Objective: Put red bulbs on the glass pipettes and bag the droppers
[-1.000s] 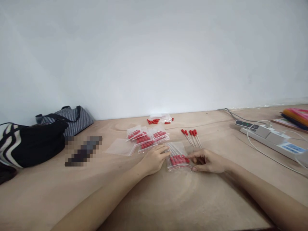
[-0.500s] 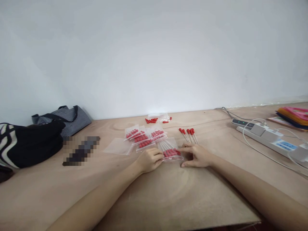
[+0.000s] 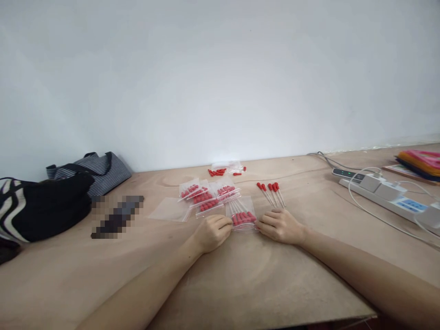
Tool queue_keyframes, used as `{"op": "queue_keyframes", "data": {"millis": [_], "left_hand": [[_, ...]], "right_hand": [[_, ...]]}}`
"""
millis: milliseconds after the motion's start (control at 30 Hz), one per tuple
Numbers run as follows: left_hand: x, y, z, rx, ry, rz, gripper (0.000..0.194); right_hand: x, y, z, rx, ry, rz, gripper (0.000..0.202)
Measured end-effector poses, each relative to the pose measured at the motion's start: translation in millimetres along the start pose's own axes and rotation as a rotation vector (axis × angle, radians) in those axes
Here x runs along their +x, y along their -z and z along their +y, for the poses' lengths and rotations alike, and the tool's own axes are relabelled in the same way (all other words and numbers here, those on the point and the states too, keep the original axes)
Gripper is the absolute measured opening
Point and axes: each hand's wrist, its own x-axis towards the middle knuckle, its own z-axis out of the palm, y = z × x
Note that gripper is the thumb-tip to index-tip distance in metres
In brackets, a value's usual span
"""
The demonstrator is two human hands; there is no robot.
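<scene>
A clear zip-lock bag (image 3: 245,204) lies flat between my hands, its zip edge toward me. Inside it are several droppers (image 3: 243,217) with red bulbs and thin pale stems, the bulbs near the opening. My left hand (image 3: 213,233) has its fingers closed on the bag's left corner by the zip. At the right corner, my right hand (image 3: 280,226) pinches the edge with curled fingers. Just beyond the right hand, several loose droppers (image 3: 271,189) lie fanned on the table, bulbs pointing away.
Filled bags (image 3: 205,197) of droppers overlap behind my left hand, beside a flat unfilled bag (image 3: 170,209). Loose red bulbs (image 3: 216,173) lie near the wall. A power strip (image 3: 395,195) with cables is at right; a dark pixelated object (image 3: 118,215) and cloth bags (image 3: 58,201) are at left.
My right hand has gone from a spread thumb and finger touching a bulb to closed fingers at the bag's right corner. The left hand stays at the left corner.
</scene>
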Motion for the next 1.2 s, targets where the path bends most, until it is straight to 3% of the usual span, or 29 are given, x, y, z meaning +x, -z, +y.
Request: {"op": "queue_keyframes", "data": {"millis": [200, 433, 600, 867, 1000, 1200], "left_hand": [[2, -0.6, -8, 0.015, -0.050, -0.039, 0.026], [3, -1.8, -14, -0.041, -0.067, -0.063, 0.024], [1, -1.2, -13, -0.100, -0.032, -0.055, 0.019], [9, -5.5, -7, -0.110, 0.026, 0.016, 0.012], [10, -10.0, -5, -0.131, 0.048, 0.066, 0.011], [14, -9.5, -2, -0.102, 0.029, 0.036, 0.016]], "right_hand": [[0, -5, 1, 0.044, 0.039, -0.050, 0.026], [0, -5, -1, 0.054, -0.030, -0.037, 0.027], [6, -4, -5, 0.040, -0.124, 0.007, 0.020], [15, -9, -6, 0.033, -0.058, 0.067, 0.026], [20, -10, -8, 0.047, -0.109, 0.088, 0.025], [28, -11, -14, 0.092, -0.190, 0.085, 0.024]]}}
